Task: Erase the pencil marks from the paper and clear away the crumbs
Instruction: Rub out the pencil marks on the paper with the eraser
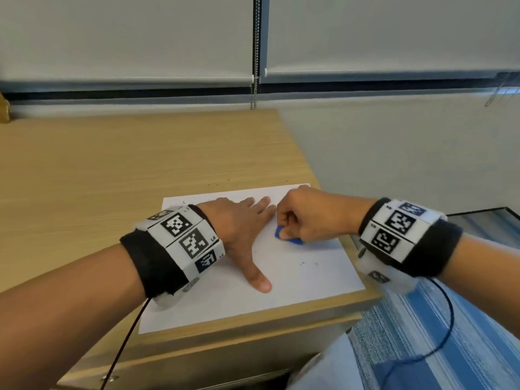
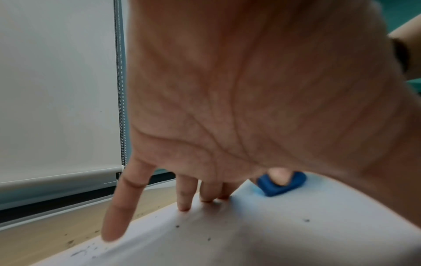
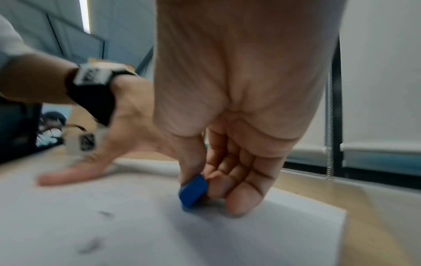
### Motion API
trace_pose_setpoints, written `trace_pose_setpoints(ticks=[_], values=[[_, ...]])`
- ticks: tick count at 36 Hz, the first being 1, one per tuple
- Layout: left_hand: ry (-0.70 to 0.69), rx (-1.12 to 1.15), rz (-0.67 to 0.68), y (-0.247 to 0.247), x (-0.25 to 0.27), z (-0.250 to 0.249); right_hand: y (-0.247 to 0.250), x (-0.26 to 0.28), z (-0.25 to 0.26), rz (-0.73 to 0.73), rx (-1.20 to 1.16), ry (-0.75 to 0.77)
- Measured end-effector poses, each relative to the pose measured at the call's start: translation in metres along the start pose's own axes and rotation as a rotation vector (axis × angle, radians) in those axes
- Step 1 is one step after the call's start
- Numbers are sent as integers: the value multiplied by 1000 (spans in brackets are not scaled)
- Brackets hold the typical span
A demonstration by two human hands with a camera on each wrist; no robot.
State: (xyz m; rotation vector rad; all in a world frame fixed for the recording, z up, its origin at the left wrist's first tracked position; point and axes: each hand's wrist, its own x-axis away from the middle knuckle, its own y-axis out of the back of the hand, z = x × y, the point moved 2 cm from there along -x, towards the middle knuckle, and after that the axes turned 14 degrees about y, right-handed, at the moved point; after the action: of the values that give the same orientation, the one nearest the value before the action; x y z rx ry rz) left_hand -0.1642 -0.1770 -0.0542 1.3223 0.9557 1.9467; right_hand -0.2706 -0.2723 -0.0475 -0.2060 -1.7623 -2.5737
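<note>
A white sheet of paper [image 1: 295, 288] lies at the near right corner of the wooden desk [image 1: 140, 164]. My left hand [image 1: 242, 229] lies flat on the sheet with its fingers spread, holding it down. My right hand [image 1: 298, 220] pinches a blue eraser [image 1: 289, 236] between thumb and fingers and presses it onto the paper just right of the left hand. In the right wrist view the blue eraser [image 3: 193, 192] touches the paper [image 3: 91, 207]. Faint pencil marks [image 1: 309, 263] show on the sheet nearer to me. Dark crumbs [image 2: 177, 226] dot the paper [image 2: 273, 234] by my left fingers [image 2: 118, 212].
Small dark specks [image 1: 216, 182] lie on the desk just beyond the sheet's far edge. A window blind with a bead chain [image 1: 256, 52] hangs behind the desk. The desk's right edge [image 1: 323, 187] runs close to the paper, with blue striped cloth [image 1: 450, 333] below.
</note>
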Motion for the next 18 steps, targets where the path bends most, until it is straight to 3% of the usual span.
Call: trace_pose_setpoints(ticks=[8, 14, 18], values=[[-7, 73, 42, 0, -2, 3, -14, -4, 20, 36, -106, 36], [5, 40, 37, -3, -2, 3, 6, -7, -11, -65, -16, -84], [-12, 85, 47, -4, -5, 4, -9, -6, 9, -4, -27, 2]])
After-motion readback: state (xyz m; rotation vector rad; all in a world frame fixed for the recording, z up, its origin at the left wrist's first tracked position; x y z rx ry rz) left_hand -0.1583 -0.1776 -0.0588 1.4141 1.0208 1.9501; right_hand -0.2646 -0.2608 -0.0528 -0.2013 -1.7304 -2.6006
